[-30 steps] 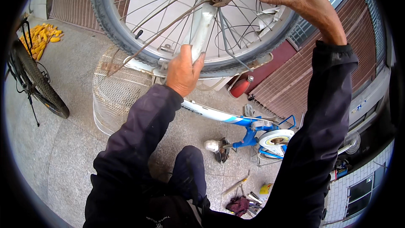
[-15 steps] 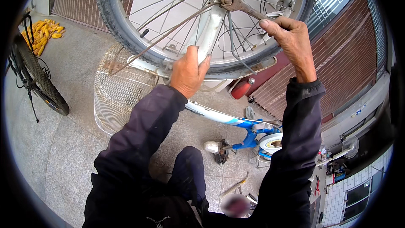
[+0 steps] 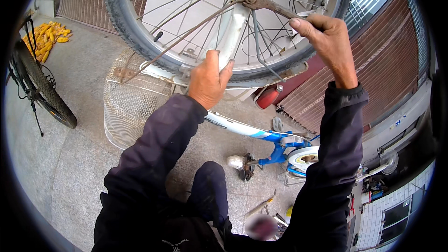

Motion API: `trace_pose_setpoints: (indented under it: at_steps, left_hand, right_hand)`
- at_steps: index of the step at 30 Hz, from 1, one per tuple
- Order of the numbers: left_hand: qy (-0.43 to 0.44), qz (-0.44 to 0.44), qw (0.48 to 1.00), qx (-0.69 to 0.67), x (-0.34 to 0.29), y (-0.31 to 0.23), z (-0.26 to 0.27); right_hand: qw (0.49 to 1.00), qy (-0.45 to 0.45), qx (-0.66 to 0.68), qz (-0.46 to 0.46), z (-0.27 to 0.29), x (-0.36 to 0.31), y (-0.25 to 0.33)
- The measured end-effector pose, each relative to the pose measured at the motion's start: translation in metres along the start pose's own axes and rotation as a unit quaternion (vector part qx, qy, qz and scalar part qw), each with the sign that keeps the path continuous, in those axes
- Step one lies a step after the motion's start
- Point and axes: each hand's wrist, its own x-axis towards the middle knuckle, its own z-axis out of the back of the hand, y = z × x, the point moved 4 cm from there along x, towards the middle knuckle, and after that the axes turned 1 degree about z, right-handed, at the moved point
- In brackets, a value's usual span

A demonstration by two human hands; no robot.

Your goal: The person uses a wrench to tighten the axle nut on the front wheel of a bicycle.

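Observation:
A bicycle wheel with a black tyre (image 3: 122, 24) rises before me, held in a white fork (image 3: 232, 32). My left hand (image 3: 208, 81) is closed around the lower part of the near fork leg. A rusty wrench (image 3: 275, 7) sits with its head over the axle nut at the hub. Its handle end is in my right hand (image 3: 330, 39), thumb along the near side and fingers curled behind. Thin rusty stay rods run from the axle across the spokes. Below the wheel, a white wire basket (image 3: 133, 105) and the white-and-blue bicycle frame (image 3: 240, 128) show.
Another bicycle (image 3: 39, 77) stands at the left, near a pile of yellow corn cobs (image 3: 46, 37). A red cylinder (image 3: 269, 97) stands beyond the frame. Brown slatted panels (image 3: 378, 72) line the right. A hammer-like tool (image 3: 260, 206) lies on the floor by my leg.
My right hand and forearm have shifted a little to the right, and the wrench handle has swung very slightly upward. My left hand keeps its place on the fork.

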Motion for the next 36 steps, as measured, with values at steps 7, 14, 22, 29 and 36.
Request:
trace_pose_setpoints:
  at_steps: [7,14,22,29,36]
  left_hand:
    - [-0.010,-0.013,1.000,0.019,0.000,0.000,0.000]
    - [0.002,-0.004,1.000,0.000,0.002,-0.002,-0.001]
    - [-0.003,-0.014,1.000,0.006,0.001,-0.004,-0.001]
    - [-0.007,-0.011,1.000,0.002,0.001,-0.003,-0.001]
    - [-0.012,-0.012,1.000,0.020,0.001,-0.007,0.000]
  right_hand:
    - [0.974,-0.145,-0.134,0.107,-0.013,-0.017,0.010]
    - [0.973,-0.205,-0.092,0.056,-0.017,-0.022,0.010]
    - [0.966,-0.257,-0.017,0.035,-0.034,-0.032,0.001]
    - [0.951,-0.306,0.045,-0.018,-0.061,-0.047,0.008]
    - [0.928,-0.345,0.120,-0.077,-0.093,-0.062,0.009]
